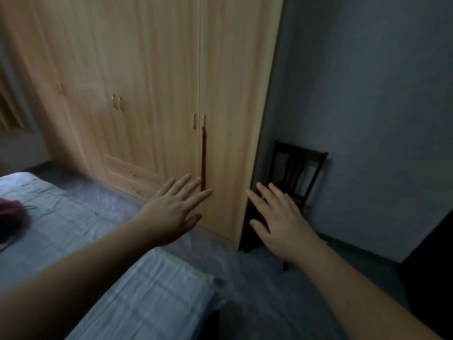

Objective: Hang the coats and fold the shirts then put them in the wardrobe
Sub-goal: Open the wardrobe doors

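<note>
With both arms stretched forward, the left hand and right hand are held flat, fingers spread, holding nothing. Contact with the wardrobe can't be judged; the left fingertips overlap its rightmost door, the right hand sits in front of its right corner.

Wardrobe: far side, centre to left, all doors closed. Light wood-grain laminate, tall flat panels, small metal handles in pairs at the door seams. Two shallow drawers low down on the middle section. A dark reddish strip hangs down the seam below the right handles; it looks caught between the doors, but what it is can't be made out.

Bed near left, pale blue sheet, wrinkled, faint check pattern. A dark red garment lies at its left edge, cut off by the frame, with a thin black cord beside it.

Dark wooden chair with a slatted back stands right of the wardrobe against a grey wall, partly hidden by the right hand. Floor grey and blurred. Dark shape at the right edge, unidentifiable. Wardrobe top is out of frame.
</note>
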Demonstrator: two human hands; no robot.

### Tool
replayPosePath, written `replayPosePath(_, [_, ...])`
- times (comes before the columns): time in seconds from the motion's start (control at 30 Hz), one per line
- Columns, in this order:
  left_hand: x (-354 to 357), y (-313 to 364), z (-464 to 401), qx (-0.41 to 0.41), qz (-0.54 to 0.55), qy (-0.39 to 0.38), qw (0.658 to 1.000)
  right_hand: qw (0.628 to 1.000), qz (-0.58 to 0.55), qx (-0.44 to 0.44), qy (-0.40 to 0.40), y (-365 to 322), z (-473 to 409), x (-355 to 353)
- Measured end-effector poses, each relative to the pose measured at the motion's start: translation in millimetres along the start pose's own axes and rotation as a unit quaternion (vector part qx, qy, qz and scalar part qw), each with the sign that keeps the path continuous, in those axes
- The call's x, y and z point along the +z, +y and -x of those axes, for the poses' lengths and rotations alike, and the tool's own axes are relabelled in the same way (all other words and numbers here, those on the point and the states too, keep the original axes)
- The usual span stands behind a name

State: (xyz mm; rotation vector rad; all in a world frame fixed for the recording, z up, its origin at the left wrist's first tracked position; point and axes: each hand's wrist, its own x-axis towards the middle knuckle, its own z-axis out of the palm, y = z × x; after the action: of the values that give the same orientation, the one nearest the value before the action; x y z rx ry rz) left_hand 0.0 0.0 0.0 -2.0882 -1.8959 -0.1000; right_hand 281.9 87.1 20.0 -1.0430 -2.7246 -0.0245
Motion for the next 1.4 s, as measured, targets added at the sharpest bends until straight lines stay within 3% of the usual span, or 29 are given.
replayPosePath(0.53, [156,-109,-319,-0.019,0.036,0.001,0.999,0.999,-0.005,0.016,-0.035,198,-300,69])
replayPosePath(0.7, [201,-151,-387,-0.064,0.019,-0.017,0.998,0.998,-0.008,-0.038,-0.05,249,-403,112])
replayPosePath(0.83, [227,-192,-413,-0.165,0.007,-0.04,0.985,0.99,-0.017,-0.127,-0.058,268,-503,153])
replayPosePath(1.1, [227,-262,-395,-0.356,-0.035,-0.084,0.93,0.945,-0.102,-0.302,-0.066,211,-665,206])
replayPosePath(1.4, [257,-403,-310,-0.498,-0.083,-0.103,0.857,0.867,-0.121,-0.477,-0.076,38,-805,282])
